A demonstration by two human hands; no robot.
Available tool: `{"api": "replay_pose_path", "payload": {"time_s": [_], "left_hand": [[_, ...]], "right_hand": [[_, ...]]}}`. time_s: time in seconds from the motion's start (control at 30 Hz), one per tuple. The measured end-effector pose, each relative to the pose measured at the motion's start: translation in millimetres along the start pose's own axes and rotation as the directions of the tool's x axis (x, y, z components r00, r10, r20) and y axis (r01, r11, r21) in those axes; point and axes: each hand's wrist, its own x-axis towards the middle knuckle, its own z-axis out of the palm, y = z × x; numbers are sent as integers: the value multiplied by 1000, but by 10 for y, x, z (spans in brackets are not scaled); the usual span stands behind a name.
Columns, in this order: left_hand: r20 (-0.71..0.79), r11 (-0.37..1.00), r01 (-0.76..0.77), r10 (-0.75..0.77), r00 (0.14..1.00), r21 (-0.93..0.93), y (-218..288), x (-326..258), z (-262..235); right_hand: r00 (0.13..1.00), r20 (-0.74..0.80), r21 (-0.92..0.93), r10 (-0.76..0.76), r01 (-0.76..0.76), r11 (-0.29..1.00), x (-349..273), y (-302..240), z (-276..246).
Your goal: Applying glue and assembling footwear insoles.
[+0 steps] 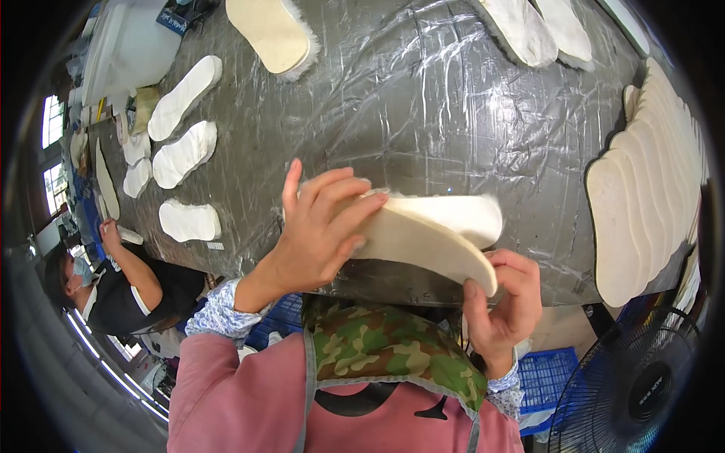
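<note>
Head view: left hand lies fingers spread over the upper end of a cream insole, pressing it. Right hand pinches its lower tip, thumb under. Insole held above table edge, over a second white insole.

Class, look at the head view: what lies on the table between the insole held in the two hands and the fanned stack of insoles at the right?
Nothing: in the head view only bare, wrinkled plastic sheet lies between the held insole and the stack.
</note>
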Motion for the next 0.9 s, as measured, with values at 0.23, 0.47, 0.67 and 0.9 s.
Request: {"api": "replay_pose_path", "payload": {"time_s": [0.23, 0.47, 0.67, 0.9], "left_hand": [[-30, 981, 10, -16, 999, -195, 39, 380, -37], [49, 946, 98, -87, 995, -310, 42, 455, 55], [-9, 924, 6, -10, 1000, -381, 28, 463, 64], [19, 865, 114, -120, 993, -489, 34, 446, 203]], "right_hand": [[937, -188, 390, 296, -205, 898, -66, 118, 164], [917, -36, 356, 397, -359, 863, -74, 89, 235], [891, -60, 369, 450, -399, 840, -198, 178, 254], [880, -129, 415, 457, -370, 831, -270, 227, 275]]}}
